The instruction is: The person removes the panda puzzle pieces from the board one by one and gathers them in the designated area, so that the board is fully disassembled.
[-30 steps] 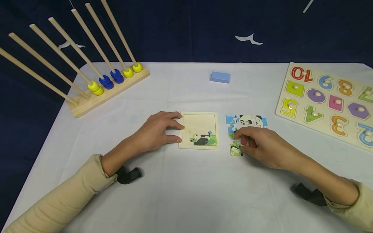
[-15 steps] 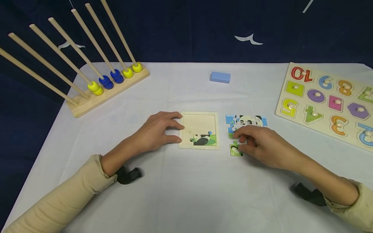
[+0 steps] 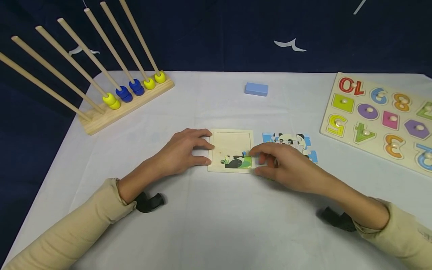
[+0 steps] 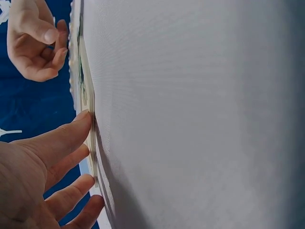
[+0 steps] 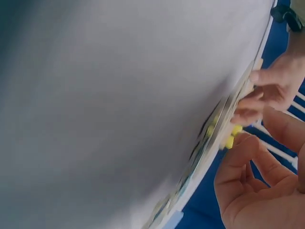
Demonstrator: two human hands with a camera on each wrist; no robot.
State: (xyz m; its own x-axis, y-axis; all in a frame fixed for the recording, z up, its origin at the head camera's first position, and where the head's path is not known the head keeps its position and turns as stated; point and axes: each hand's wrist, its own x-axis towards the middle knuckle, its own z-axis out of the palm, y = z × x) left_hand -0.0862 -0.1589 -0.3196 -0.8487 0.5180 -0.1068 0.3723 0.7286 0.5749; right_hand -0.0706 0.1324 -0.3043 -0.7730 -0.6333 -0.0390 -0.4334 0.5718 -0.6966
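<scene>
A square wooden puzzle tray (image 3: pixel 229 143) lies mid-table, with panda puzzle pieces (image 3: pixel 233 162) in its lower right part. My left hand (image 3: pixel 183 152) rests against the tray's left edge, thumb and fingers spread; the left wrist view shows these fingertips (image 4: pixel 85 117) on the tray's side. At the opposite edge hovers my right hand (image 3: pixel 290 165), index fingertip right by the placed pieces' corner. Its fingers are loosely bent, and nothing shows between thumb and index in the right wrist view (image 5: pixel 257 186). More panda pieces (image 3: pixel 287 138) lie beyond it, partly covered.
A wooden bead frame (image 3: pixel 126 108) with tall rods and yellow and blue beads stands back left. Behind the tray lies a blue block (image 3: pixel 256 89). A number and shape peg board (image 3: pixel 378 123) sits at the right. Dark cloth (image 3: pixel 216 33) hangs behind the white table.
My right hand has moved left from the loose panda pieces to the tray's right edge, uncovering blue pieces behind it. My left hand stays at the tray.
</scene>
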